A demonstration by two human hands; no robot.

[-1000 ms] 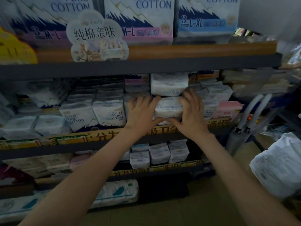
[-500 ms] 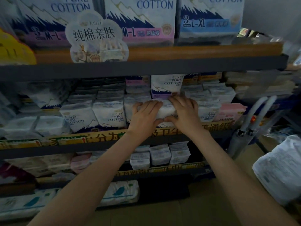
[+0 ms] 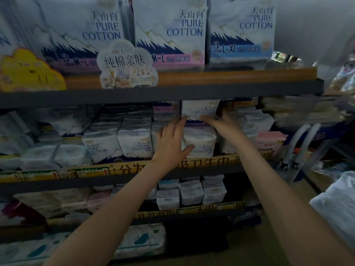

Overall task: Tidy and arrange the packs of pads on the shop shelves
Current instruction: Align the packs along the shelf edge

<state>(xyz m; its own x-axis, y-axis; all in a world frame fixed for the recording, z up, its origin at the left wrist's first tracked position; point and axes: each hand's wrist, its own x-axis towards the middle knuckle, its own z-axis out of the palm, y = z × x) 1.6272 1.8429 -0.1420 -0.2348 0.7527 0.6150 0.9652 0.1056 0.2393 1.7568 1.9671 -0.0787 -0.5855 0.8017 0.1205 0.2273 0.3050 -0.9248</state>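
On the middle shelf point(image 3: 115, 170) stand rows of white "Pure Cotton" pad packs. My left hand point(image 3: 171, 139) lies flat with straight fingers against the left side of a front pack point(image 3: 201, 143), with its thumb across the pack's front. A second pack point(image 3: 199, 110) sits on top of that one. My right hand point(image 3: 221, 123) touches this upper pack's lower right corner. Its thumb runs along the bottom edge and its fingers reach up the right side. The fingertips are blurred and partly hidden.
Large packs point(image 3: 169, 31) fill the top shelf behind a cloud-shaped sign point(image 3: 124, 64). A pink pack point(image 3: 269, 143) stands at the right end of the middle shelf. Small packs point(image 3: 190, 194) sit on the lower shelf. White tubes point(image 3: 303, 143) and a white bag point(image 3: 338, 208) are at the right.
Both hands pressed on the front of the lower pack earlier. Now they have slid upward: the left along the pack's left side, the right to the upper pack's base.
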